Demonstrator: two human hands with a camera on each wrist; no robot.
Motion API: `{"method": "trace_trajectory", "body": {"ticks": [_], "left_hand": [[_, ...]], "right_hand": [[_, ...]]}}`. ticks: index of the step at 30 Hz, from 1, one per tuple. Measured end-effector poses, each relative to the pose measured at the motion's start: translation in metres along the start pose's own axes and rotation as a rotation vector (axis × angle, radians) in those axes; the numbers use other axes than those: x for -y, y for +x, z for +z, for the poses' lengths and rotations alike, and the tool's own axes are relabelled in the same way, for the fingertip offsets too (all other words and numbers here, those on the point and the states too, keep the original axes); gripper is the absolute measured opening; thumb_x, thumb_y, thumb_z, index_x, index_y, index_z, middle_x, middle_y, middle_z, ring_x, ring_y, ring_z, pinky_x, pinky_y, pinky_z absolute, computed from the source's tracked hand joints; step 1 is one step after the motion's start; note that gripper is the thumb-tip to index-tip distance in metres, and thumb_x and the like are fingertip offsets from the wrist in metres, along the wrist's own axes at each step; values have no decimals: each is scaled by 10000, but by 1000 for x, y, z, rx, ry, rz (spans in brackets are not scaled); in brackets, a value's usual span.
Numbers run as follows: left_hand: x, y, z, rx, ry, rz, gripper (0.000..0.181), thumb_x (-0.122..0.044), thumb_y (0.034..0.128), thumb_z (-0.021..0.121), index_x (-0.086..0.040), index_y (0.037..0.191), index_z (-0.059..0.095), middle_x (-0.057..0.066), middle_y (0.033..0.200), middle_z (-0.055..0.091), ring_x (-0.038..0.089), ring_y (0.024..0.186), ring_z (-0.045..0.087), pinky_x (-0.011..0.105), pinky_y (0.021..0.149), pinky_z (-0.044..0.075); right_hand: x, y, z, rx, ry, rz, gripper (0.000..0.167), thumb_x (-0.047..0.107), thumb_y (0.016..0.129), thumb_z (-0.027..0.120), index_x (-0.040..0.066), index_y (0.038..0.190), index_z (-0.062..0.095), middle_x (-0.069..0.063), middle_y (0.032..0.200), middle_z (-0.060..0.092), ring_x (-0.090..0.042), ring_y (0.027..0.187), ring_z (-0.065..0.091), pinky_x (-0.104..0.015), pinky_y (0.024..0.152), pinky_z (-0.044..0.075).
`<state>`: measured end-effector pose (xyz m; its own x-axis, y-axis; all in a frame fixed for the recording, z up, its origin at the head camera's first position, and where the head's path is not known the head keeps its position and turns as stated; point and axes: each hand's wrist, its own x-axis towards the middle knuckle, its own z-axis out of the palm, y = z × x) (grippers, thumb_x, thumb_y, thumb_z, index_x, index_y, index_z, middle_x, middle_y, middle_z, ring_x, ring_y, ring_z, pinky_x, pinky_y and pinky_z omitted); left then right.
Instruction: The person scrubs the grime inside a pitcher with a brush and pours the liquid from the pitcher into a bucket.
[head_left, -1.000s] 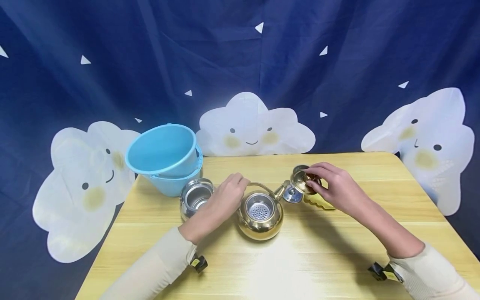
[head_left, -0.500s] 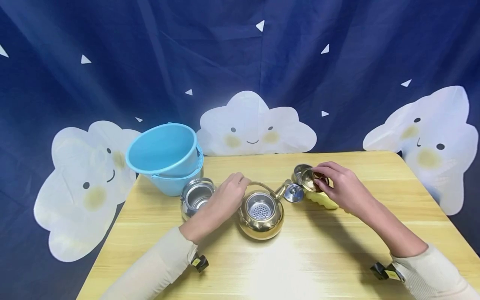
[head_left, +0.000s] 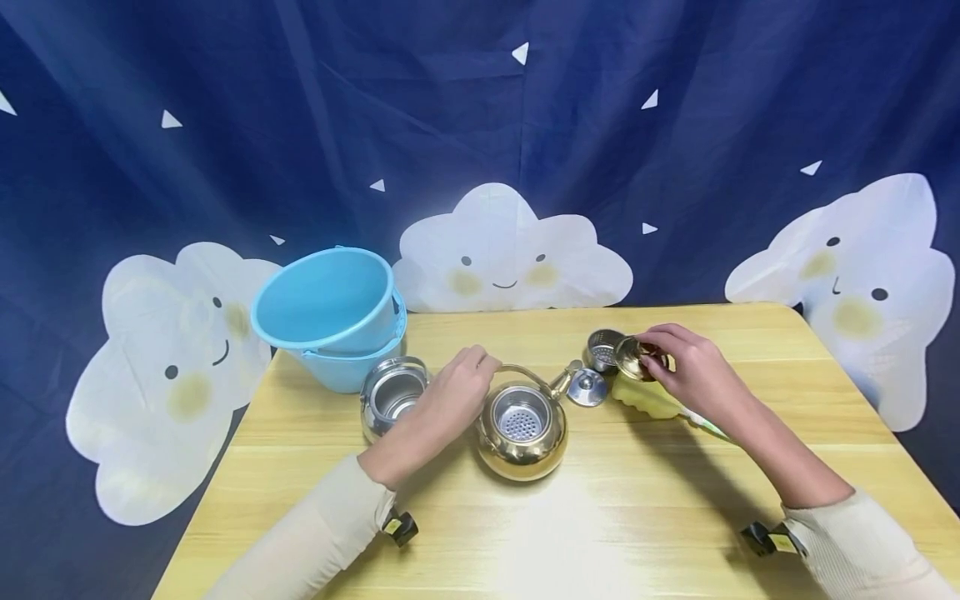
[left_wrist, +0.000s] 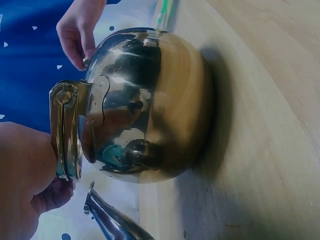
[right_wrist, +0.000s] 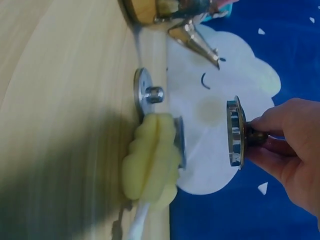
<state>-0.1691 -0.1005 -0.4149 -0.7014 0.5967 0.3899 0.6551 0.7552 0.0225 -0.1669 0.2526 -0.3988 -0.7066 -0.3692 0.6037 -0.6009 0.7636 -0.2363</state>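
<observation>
The fingers (right_wrist: 272, 118) of the right hand (head_left: 693, 371) pinch the knob (right_wrist: 258, 136) of a gold lid (head_left: 630, 358), held tilted above the desk (head_left: 637, 517). The left hand (head_left: 452, 396) grips the handle (left_wrist: 59, 135) of the gold kettle (head_left: 525, 458), which stands upright and lidless on the desk, a perforated strainer (head_left: 520, 422) in its mouth. Just beside its spout (head_left: 564, 379) lies a silver lid (head_left: 587, 388); a metal strainer cup (head_left: 602, 352) and a yellow sponge brush (head_left: 643, 400) are near the held lid. Left of the gold kettle, the left forearm partly hides an open silver kettle (head_left: 375, 400). Behind that stand blue buckets (head_left: 341, 367), one inside the other.
</observation>
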Motion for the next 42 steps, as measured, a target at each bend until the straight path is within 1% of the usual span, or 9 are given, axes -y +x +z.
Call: {"method": "trace_trajectory", "body": {"ticks": [2, 6, 14, 20, 24, 28, 33, 42], "left_hand": [[0, 0, 0, 4, -7, -4, 247, 54, 920, 657, -29, 1151, 686, 77, 1018, 666, 169, 925, 651, 206, 802, 611], [0, 0, 1, 8, -10, -3, 230, 50, 927, 649, -24, 1141, 689, 80, 1017, 668, 173, 924, 654, 206, 800, 610], [-1, 0, 1, 2, -3, 3, 235, 66, 926, 630, -18, 1135, 697, 81, 1009, 669, 174, 919, 655, 207, 792, 610], [-1, 0, 0, 8, 4, 2, 247, 69, 919, 639, -19, 1143, 697, 80, 1012, 669, 178, 925, 659, 207, 801, 612], [-1, 1, -1, 10, 12, 6, 238, 59, 932, 632, -21, 1147, 695, 76, 1018, 670, 175, 929, 660, 201, 802, 612], [-1, 2, -1, 11, 19, 7, 226, 54, 945, 615, -21, 1143, 693, 72, 1014, 664, 173, 923, 655, 201, 796, 610], [-1, 1, -1, 8, 16, 3, 225, 58, 944, 610, -24, 1135, 695, 69, 1002, 659, 169, 915, 648, 202, 787, 608], [-1, 1, 0, -3, 8, 6, 224, 63, 939, 609, -23, 1127, 695, 64, 989, 652, 168, 902, 640, 199, 773, 603]], "right_hand": [[-5, -2, 1, 1, -5, 14, 318, -115, 752, 810, -50, 1059, 753, -182, 1019, 749, -297, 838, 749, -448, 710, 622], [-13, -5, 3, 10, -9, 44, 307, -110, 764, 803, -50, 1061, 752, -190, 1022, 751, -316, 850, 750, -474, 719, 626], [-23, -9, 6, 43, -10, 95, 296, -95, 792, 785, -60, 1083, 743, -212, 1038, 744, -329, 839, 746, -492, 719, 633], [-30, -12, 9, 47, -12, 123, 287, -85, 803, 779, -60, 1087, 743, -214, 1041, 743, -325, 832, 740, -496, 712, 630], [-35, -15, 10, 54, -7, 153, 288, -79, 812, 770, -53, 1097, 743, -215, 1047, 742, -323, 826, 739, -503, 708, 624], [-38, -17, 11, 58, -8, 176, 277, -68, 823, 760, -49, 1099, 742, -226, 1058, 740, -349, 848, 739, -525, 730, 619], [-42, -17, 13, 60, -11, 182, 259, -63, 829, 756, -57, 1088, 737, -240, 1055, 736, -372, 866, 737, -539, 741, 618], [-50, -21, 16, 67, -15, 191, 260, -74, 821, 757, -66, 1080, 736, -239, 1028, 732, -357, 847, 734, -528, 720, 615]]}}
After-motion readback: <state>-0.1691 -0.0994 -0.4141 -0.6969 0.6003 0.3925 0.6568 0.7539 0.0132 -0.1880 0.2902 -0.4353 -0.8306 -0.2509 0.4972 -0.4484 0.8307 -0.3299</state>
